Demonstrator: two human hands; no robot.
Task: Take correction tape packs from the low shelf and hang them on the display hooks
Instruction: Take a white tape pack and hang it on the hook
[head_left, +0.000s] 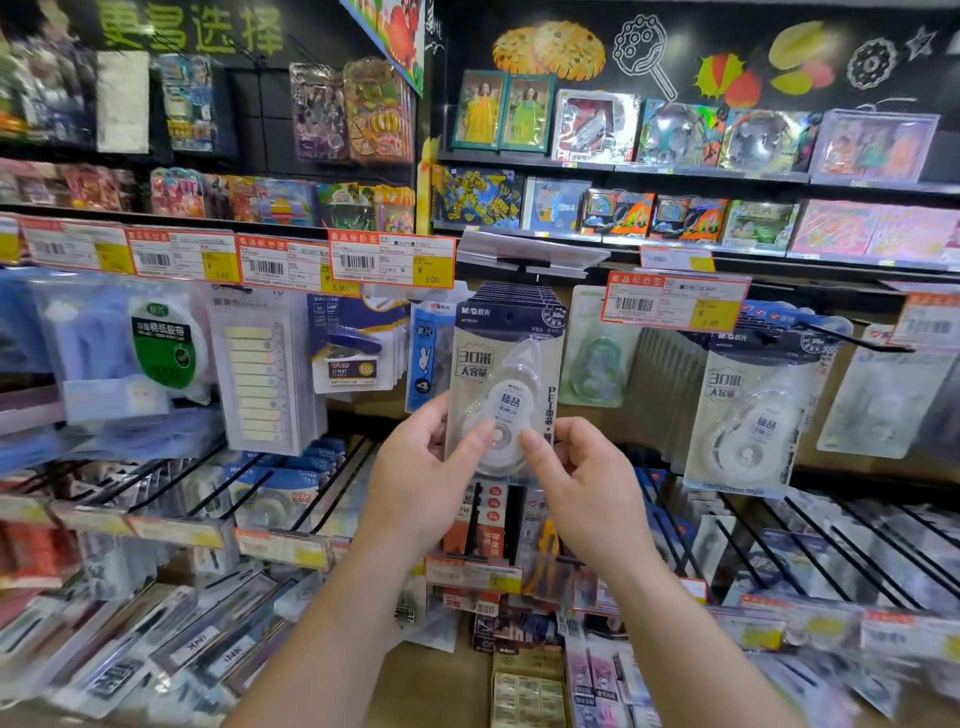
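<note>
Both hands hold one correction tape pack (506, 384) upright in front of the display. The left hand (426, 467) pinches its lower left edge, thumb on the clear blister; the right hand (582, 478) pinches the lower right edge the same way. The pack's top sits against a row of like packs (524, 293) hanging on a hook (535, 267). Another hanging pack (748, 410) is off to the right, below a price tag (675, 301).

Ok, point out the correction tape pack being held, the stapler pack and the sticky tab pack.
correction tape pack (506, 364), head view, on its printed card front.
stapler pack (353, 356), head view, on the blue stapler.
sticky tab pack (257, 384), head view, on the row of tabs.
</note>
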